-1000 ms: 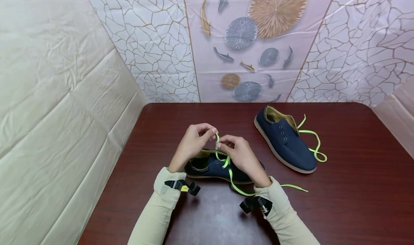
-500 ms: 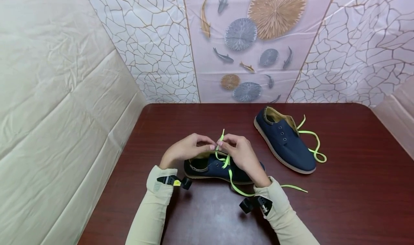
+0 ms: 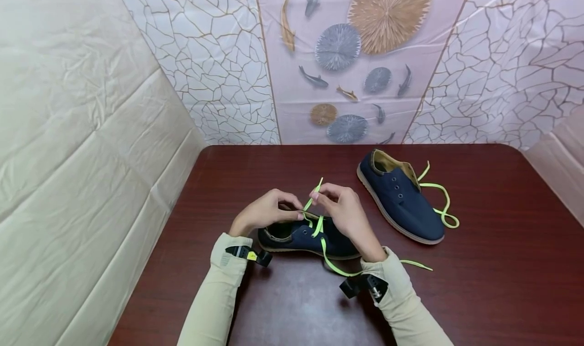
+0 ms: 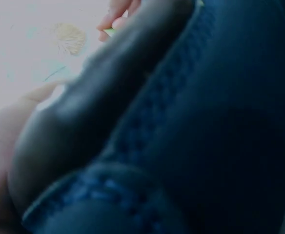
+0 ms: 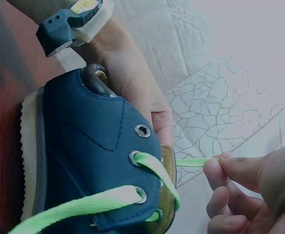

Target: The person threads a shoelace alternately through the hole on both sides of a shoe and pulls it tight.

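A navy shoe [image 3: 292,240] with a tan sole stands on the table, its toe to the right and partly hidden by the right forearm. A bright yellow-green shoelace [image 5: 157,173] runs through its lower eyelets. In the head view my left hand [image 3: 266,211] holds the shoe's far upper edge near the tongue [image 5: 168,200], thumb toward the opening. My right hand [image 3: 345,213] pinches the lace close to its tip, raised above the tongue. The lace is stretched straight from the shoe to those fingertips in the right wrist view. The left wrist view is mostly filled by the shoe's dark collar [image 4: 103,83].
A second navy shoe [image 3: 403,204] sits behind and to the right, a loose yellow-green lace [image 3: 440,186] beside it. The first shoe's other lace end [image 3: 417,265] trails under the right wrist. The brown table [image 3: 502,265] meets a patterned backdrop [image 3: 228,82].
My left hand has let go of the lace and come down to the shoe's edge. My right hand has taken the lace near its tip and drawn it slightly up and right.
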`<state>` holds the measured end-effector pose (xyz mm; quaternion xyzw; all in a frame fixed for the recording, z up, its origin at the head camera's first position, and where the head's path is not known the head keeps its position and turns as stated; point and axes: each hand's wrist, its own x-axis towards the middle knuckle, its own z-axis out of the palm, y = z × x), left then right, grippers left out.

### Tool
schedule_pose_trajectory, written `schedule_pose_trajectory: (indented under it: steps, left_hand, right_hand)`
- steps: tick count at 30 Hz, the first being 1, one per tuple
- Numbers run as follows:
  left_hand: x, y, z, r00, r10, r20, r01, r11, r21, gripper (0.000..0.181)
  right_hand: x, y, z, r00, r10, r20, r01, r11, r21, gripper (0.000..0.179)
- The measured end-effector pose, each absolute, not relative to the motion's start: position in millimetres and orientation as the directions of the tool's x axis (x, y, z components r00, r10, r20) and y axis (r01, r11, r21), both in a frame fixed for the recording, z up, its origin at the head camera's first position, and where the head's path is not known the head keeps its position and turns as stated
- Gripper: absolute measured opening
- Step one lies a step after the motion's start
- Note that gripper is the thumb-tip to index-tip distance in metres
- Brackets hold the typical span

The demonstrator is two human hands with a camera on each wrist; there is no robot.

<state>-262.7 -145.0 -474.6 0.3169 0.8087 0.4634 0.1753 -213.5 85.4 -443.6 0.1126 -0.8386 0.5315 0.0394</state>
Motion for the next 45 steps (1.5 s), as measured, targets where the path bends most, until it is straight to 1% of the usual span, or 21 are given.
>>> schedule_pose_trajectory:
  steps: [11, 15, 23, 29, 41, 45]
  left_hand:
    - [-262, -145, -475, -0.716, 0.694, 0.077, 0.431, 0.352, 0.831, 0.007]
    - [-262, -144, -474, -0.716, 0.693, 0.09, 0.447, 0.355, 0.821, 0.008]
    - [-261, -144, -475, -0.726, 0.678, 0.11, 0.444, 0.342, 0.828, 0.011]
    - [-262, -146, -474, -0.721, 0.684, 0.112, 0.457, 0.349, 0.818, 0.013]
    - [-261, -142, -473, -0.721, 0.686, 0.096, 0.44, 0.347, 0.829, 0.011]
    - [-260, -141, -473, -0.721, 0.686, 0.097, 0.44, 0.346, 0.829, 0.011]
  right_hand:
    - [-212, 92, -434, -0.97, -0.103, 0.218, -0.241, 0.405, -0.882, 0.015]
    - [-211, 94, -430, -0.971, -0.067, 0.228, -0.236, 0.379, -0.895, 0.014]
    - [-211, 99, -427, -0.963, -0.014, 0.268, -0.258, 0.322, -0.911, 0.016]
    - [-209, 98, -424, -0.956, 0.013, 0.292, -0.272, 0.325, -0.906, 0.016]
    - [-199, 97, -416, -0.942, 0.017, 0.335, -0.319, 0.263, -0.91, 0.018]
    - [-198, 98, -414, -0.927, 0.027, 0.373, -0.356, 0.245, -0.902, 0.018]
